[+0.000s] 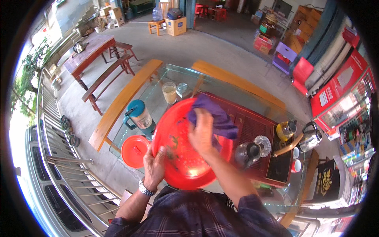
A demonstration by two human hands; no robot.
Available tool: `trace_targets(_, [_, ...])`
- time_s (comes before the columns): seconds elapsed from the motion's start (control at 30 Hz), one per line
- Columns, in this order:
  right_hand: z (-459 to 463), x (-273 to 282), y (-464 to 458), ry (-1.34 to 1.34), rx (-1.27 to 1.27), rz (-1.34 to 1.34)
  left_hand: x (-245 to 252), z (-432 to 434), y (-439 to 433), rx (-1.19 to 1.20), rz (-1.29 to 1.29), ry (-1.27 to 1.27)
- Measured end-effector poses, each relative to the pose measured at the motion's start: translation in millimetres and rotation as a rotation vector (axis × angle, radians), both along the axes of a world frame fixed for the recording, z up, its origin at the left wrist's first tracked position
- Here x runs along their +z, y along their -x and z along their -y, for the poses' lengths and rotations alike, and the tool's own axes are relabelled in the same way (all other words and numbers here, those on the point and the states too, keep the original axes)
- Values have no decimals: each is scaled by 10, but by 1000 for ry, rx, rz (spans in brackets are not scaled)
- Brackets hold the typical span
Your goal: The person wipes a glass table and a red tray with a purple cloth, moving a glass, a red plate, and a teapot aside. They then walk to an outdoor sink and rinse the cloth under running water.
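A round red plastic basin (pixel 189 174) is tilted in front of my body, over the near edge of the glass-topped table (pixel 177 69). Its left rim is gripped by my left hand (pixel 154 166), thumb on the inner side. My right hand (pixel 202 130), somewhat blurred, presses a purple cloth (pixel 217 118) against the basin's upper right part. The fingertips are partly hidden by the cloth. Dark and greenish marks show on the basin's inside. Left of it lies a red plastic lid (pixel 131 148) with a small handle, near a teal-lidded jug (pixel 142 118).
Beyond the basin stands a glass of cloudy drink (pixel 169 91). To the right, a dark red tea tray (pixel 251 115) bears a glass pot (pixel 245 154), a yellow teapot (pixel 283 131) and a kettle (pixel 309 140). Wooden benches (pixel 118 109) flank the table; a metal railing (pixel 65 177) runs at left.
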State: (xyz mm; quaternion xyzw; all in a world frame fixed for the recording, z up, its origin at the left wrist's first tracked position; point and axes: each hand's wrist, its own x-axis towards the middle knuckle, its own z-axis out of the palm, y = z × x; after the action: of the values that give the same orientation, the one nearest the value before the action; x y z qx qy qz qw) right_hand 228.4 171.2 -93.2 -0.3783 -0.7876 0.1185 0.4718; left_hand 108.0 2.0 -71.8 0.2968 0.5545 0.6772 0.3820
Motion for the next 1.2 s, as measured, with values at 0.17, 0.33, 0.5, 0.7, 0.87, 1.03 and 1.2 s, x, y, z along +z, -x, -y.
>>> trace_targets(0.17, [760, 9, 194, 72, 637, 62, 88, -83, 278, 177, -139, -8])
trace_targets(0.33, [1020, -272, -304, 241, 794, 372, 128, 44, 555, 310, -121, -118])
trace_targets(0.5, [410, -504, -737, 196, 376, 342, 139, 423, 777, 439, -314, -65])
trace_targets(0.7, [-79, -804, -880, 381, 184, 129, 267, 1188, 1389, 709, -105, -72])
trace_targets(0.87, [243, -1337, -583, 267, 518, 806, 241, 1753, 1670, 885, -174, 39])
trace_targets(1.03, [-439, -1515, -70, 104, 655, 620, 127, 1936, 1753, 893, -305, 287])
trace_targets(1.2, [-1763, -1530, -6, 67, 146, 708, 260, 1829, 1634, 892, -158, 260])
